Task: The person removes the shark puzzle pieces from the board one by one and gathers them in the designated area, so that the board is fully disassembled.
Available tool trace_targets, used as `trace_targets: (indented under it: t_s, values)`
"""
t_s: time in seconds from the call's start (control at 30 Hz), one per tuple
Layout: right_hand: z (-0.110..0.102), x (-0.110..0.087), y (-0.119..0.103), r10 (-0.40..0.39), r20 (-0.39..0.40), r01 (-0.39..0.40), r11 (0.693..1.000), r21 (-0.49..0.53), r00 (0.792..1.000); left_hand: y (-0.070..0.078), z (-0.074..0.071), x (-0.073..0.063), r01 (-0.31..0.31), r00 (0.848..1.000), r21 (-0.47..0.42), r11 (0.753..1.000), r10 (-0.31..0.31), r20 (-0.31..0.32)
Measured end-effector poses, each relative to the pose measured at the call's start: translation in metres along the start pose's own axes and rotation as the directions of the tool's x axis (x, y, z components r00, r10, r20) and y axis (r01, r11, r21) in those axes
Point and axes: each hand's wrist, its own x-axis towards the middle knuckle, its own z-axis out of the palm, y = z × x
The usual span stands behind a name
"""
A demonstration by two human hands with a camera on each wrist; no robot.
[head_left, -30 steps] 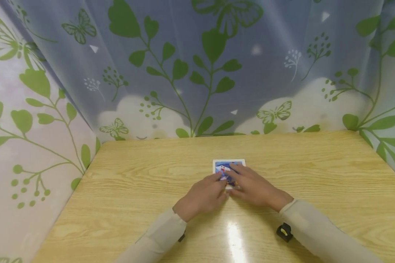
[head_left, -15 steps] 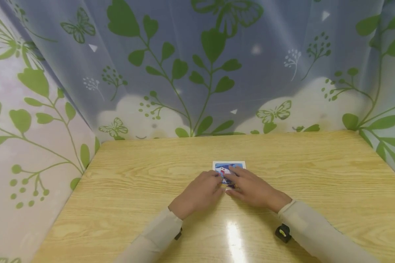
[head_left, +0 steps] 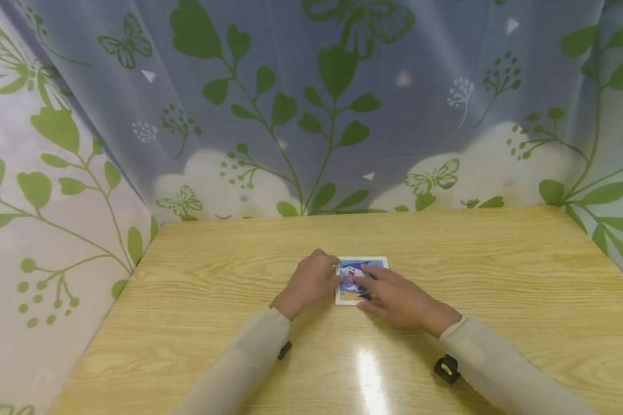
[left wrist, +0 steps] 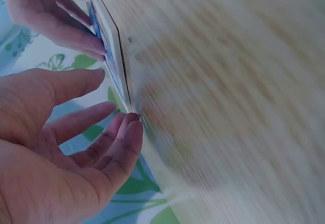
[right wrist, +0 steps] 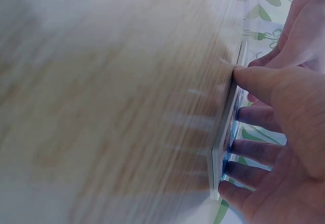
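Observation:
A small square picture board (head_left: 349, 294) with a white border and a blue sea-animal print lies flat on the wooden table. My right hand (head_left: 398, 297) rests on its right part, fingers spread and fairly straight over the print, thumb at the near edge. Beside the left edge is my left hand (head_left: 311, 279), its fingers loosely bent. In the left wrist view, some of its fingertips are at a corner of the thin board (left wrist: 114, 43); whether they press it I cannot tell. The right wrist view shows several right fingertips against the board's face (right wrist: 232, 125).
The light wooden table (head_left: 228, 253) extends around both hands. A blue curtain (head_left: 301, 144) with green leaves and butterflies hangs along the back edge, and a pale patterned one (head_left: 10, 276) borders the left side. A bright reflection shines near the front.
My left hand has moved off the picture to the left and slightly away from me, baring more of the print. The board has shifted slightly toward me. The right hand stays on it.

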Motion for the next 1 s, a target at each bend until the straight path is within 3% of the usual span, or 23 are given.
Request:
trace_targets:
  t_s: [0.3, 1.0]
  values:
    - [0.0, 0.0, -0.001, -0.007, -0.001, 0.007, 1.0, 0.0, 1.0, 0.003, 0.007, 0.014, 0.056, 0.998, -0.011, 0.998, -0.057, -0.026]
    - [-0.001, 0.0, -0.003, -0.017, -0.006, 0.017, 1.0, -0.023, 1.0, 0.006, 0.009, 0.019, 0.187, 0.981, -0.107, 0.977, -0.191, -0.033]
